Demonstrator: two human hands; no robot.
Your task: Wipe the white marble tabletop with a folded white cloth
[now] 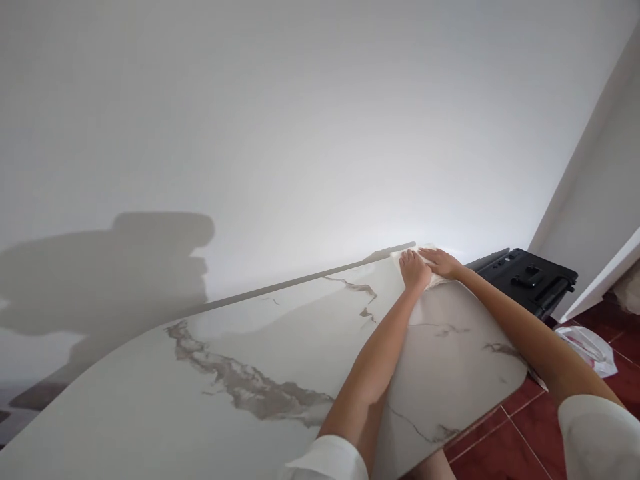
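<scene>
A white cloth [438, 281] lies bunched at the far edge of a white marble-patterned table [280, 347] with grey-brown veins. Both arms stretch forward to it. My left hand [415, 269] presses down on the cloth, its fingers bent over the top. Right beside it, my right hand [443, 263] grips the cloth from the right, fingers pointing left toward the other hand. Part of the cloth is hidden beneath the two hands.
A plain white wall [320, 133] rises close behind the table's far edge. To the right stands a black suitcase [533, 280]. A white plastic bag [590, 350] rests on the dark red tiled floor [525, 440]. The table's corners are rounded.
</scene>
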